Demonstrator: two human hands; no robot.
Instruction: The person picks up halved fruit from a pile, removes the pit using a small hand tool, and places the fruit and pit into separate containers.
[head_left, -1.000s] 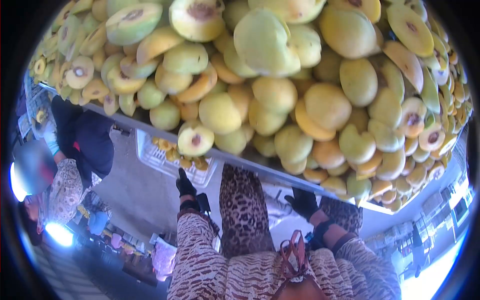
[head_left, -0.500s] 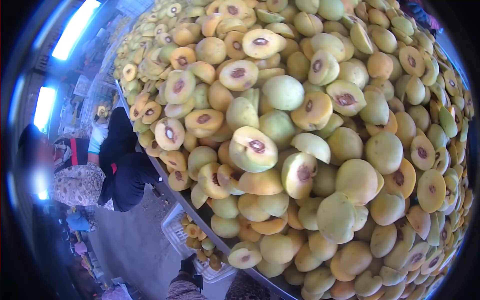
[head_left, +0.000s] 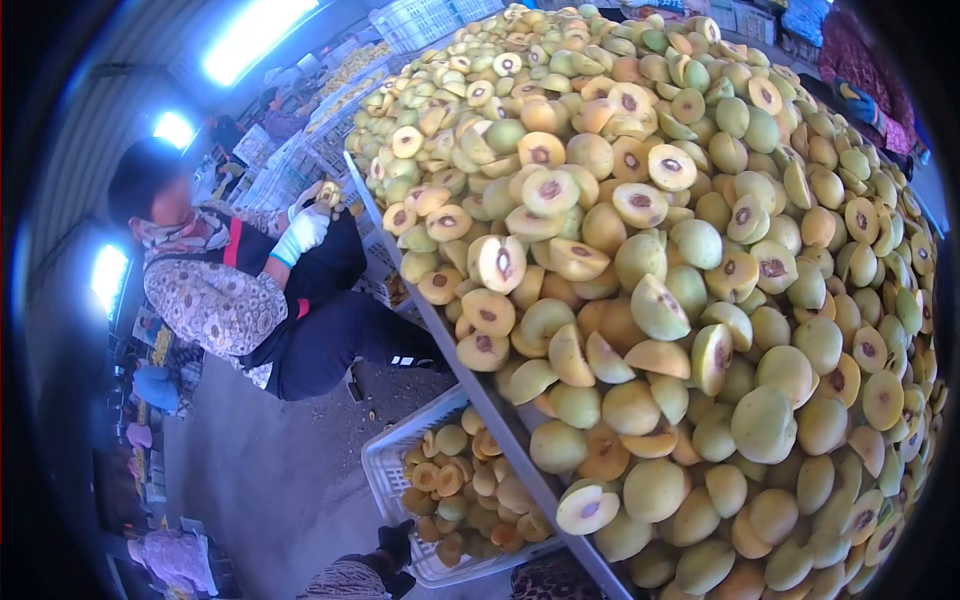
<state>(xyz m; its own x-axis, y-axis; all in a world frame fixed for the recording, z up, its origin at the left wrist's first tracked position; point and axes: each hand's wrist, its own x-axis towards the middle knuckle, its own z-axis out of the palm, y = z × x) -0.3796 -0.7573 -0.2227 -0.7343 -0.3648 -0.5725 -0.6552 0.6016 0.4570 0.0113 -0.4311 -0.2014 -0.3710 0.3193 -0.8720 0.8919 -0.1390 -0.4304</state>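
My left hand (head_left: 397, 545), in a black glove below a patterned grey sleeve, is at the bottom of the head view. It is beside the near rim of a white plastic crate (head_left: 380, 478), and its fingers are too dark to make out. Inside the crate lie halved fruits (head_left: 470, 490), orange-yellow and many of them hollow. Above and to the right rises a large heap of yellow-green fruit (head_left: 760, 420), which look like apricots, many cut open with brown pits showing. My right hand is out of view.
The metal edge (head_left: 450, 350) of the heaped table runs diagonally beside the crate. A seated co-worker (head_left: 240, 290) on the left holds a fruit in white gloves. Another person (head_left: 870, 80) stands at the far right. White crates (head_left: 415, 25) stand behind the heap.
The camera view has swung left and up, so the heap appears farther right and more of the crate and the co-worker shows. My left hand stays by the crate's rim.
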